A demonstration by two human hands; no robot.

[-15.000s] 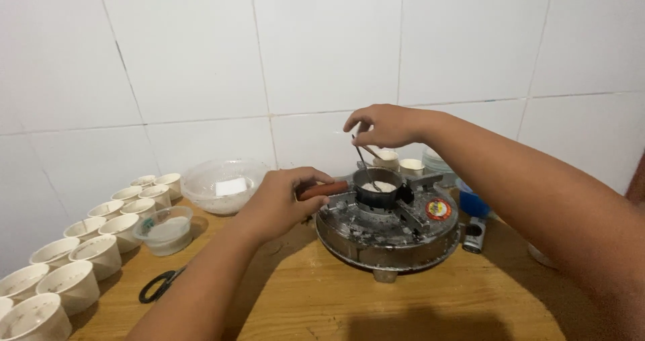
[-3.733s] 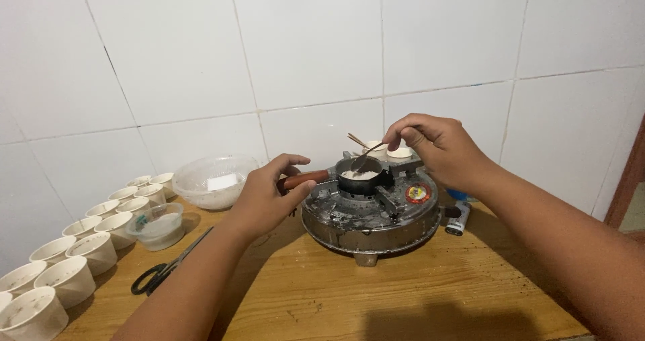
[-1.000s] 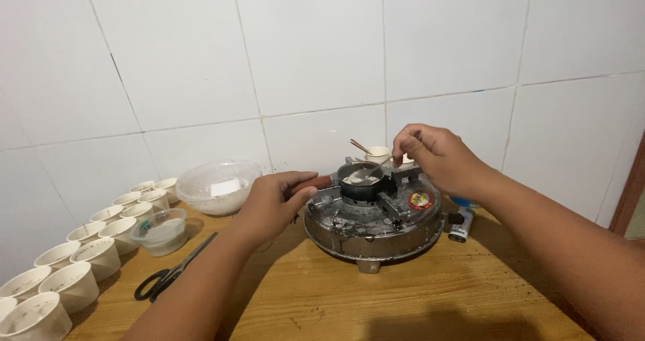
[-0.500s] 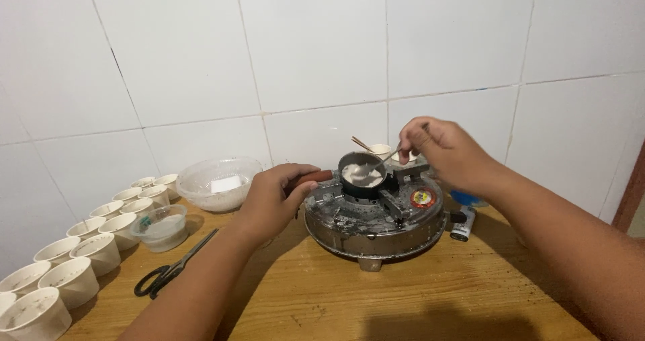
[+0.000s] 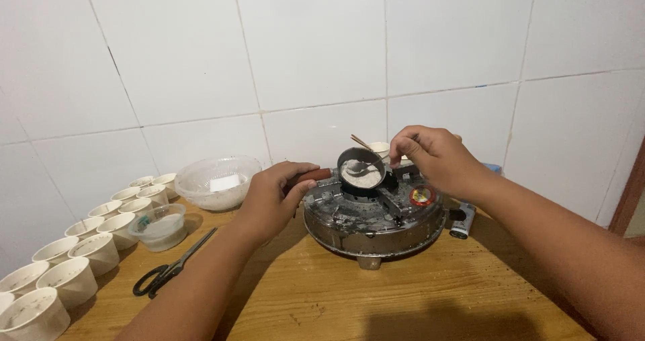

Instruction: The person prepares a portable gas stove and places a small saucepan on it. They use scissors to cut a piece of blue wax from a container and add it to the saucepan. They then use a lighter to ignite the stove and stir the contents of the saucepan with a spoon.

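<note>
— Dark metal, that little pan; the left hand is closing round its reddish handle and keeping it over the middle of the round stove.

— And the right hand?

— It is pinching a thin stick between thumb and fingers, the tip reaching down toward the pale, grainy stuff in the pan. Whether it is touching the stuff, I cannot tell.

— How would you do this stirring well?

— I am judging only from how things lie: keep the handle level so nothing is tipping over the rim, move the stick in small circles near the bottom, and keep the knuckles off the hot metal ring.

— What is lying around them?

— A lighter is resting just beside the stove on the right. To the left, black scissors are lying on the wooden desk, near a small clear tub and a larger clear bowl. Rows of white cups are running along the left edge.

— And the room?

— White tiles are covering the wall right behind the desk, and a strip of brown wood is showing at the far right.
</note>
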